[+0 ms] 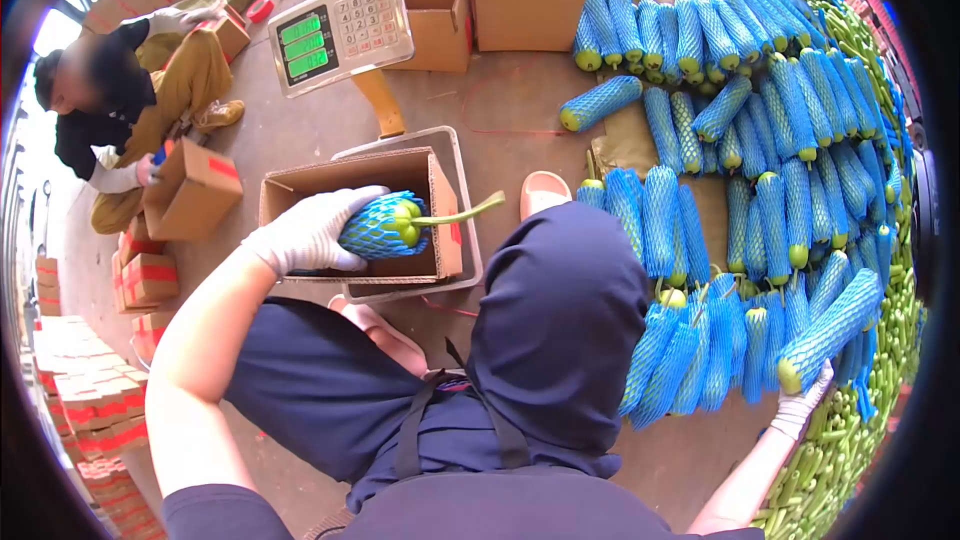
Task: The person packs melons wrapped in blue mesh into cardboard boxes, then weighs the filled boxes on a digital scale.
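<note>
At far left a person crouches with a small carton (190, 190). The left hand (305, 232), gloved white, has its grip closed around a green gourd (385, 225) sleeved in blue foam net, stem pointing right, over an open cardboard box (300, 180) on the scale tray (462, 230). At right, the right hand (800, 405) grips another netted gourd (830, 330) from the floor pile.

The person's left hand (312, 230), in a white glove, sits at about ten o'clock from the frame's centre, its fingers curled in a firm grasp. The bare left forearm runs down toward seven o'clock, bent at the elbow, into a dark short sleeve. The right hand (803, 402), also white-gloved, lies out at four o'clock, fingers closed around what it grips. Its bare forearm slants back toward five o'clock. Both arms spread wide apart.
</note>
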`<action>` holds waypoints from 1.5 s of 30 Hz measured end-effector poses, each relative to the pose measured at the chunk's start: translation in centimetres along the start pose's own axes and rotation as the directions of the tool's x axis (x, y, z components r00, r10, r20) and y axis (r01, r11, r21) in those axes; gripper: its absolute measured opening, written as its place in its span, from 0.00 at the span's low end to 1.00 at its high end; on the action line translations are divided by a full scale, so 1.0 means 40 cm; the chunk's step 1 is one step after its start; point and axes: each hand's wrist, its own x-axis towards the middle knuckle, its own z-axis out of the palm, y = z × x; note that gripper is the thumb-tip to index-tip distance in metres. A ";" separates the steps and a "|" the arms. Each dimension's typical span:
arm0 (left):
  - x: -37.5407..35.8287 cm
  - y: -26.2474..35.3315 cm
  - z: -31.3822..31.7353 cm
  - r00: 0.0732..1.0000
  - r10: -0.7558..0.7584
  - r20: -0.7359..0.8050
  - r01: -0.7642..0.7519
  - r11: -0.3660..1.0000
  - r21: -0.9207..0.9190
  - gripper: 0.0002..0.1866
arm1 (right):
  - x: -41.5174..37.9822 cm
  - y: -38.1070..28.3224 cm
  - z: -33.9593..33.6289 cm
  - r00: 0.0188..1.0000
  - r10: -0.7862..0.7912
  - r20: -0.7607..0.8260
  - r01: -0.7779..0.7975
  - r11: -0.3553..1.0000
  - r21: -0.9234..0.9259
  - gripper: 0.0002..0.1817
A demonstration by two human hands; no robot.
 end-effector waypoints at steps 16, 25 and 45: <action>0.242 -0.155 0.307 0.834 -0.194 0.516 -0.051 0.905 0.422 0.49 | -0.306 0.266 0.994 0.536 0.057 0.842 -0.037 0.998 -0.044 0.64; -0.135 0.033 -0.021 0.846 0.026 0.533 0.058 0.988 -0.140 0.31 | -0.402 0.557 1.434 0.153 0.753 0.640 0.848 0.232 -0.476 0.46; -0.272 -0.043 0.040 0.966 0.081 -0.246 -0.143 0.959 -0.244 0.25 | -0.457 0.716 1.475 -0.046 0.334 0.942 0.996 0.084 0.019 0.16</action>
